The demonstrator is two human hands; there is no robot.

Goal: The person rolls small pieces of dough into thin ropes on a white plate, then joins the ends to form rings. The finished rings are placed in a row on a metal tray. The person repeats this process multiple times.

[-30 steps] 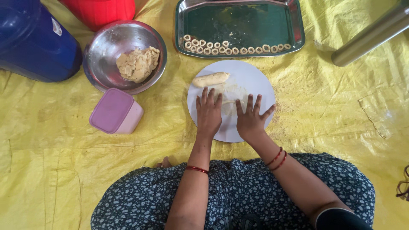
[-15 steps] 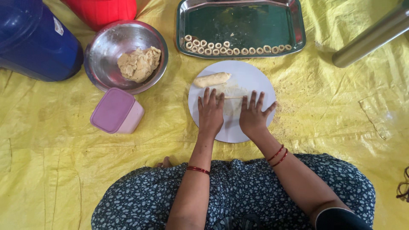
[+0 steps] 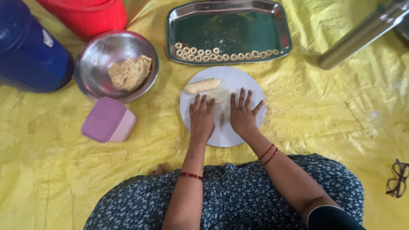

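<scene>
My left hand [image 3: 201, 117] and my right hand [image 3: 243, 113] lie flat, palms down, side by side on a round white board [image 3: 251, 87]. A thin strip of dough [image 3: 220, 101] shows between the fingers of both hands, mostly hidden under the palms. A thicker log of dough [image 3: 203, 85] rests on the far edge of the board, just beyond my left fingertips. Beyond the board stands a steel tray [image 3: 230, 25] with a row of several small dough rings [image 3: 221, 54] along its near side.
A steel bowl [image 3: 98, 55] with a lump of dough [image 3: 130, 71] sits at the left, a pink lidded box [image 3: 108, 120] in front of it. A blue container [image 3: 27, 51] and red tub [image 3: 87, 15] stand far left. A steel cylinder [image 3: 362, 34] lies right; glasses [image 3: 397, 179] near the right edge. Yellow sheet [image 3: 332, 110] covers the floor.
Both hands have slid slightly along the board over the thin dough strip, fingers staying flat. Nothing else has moved.
</scene>
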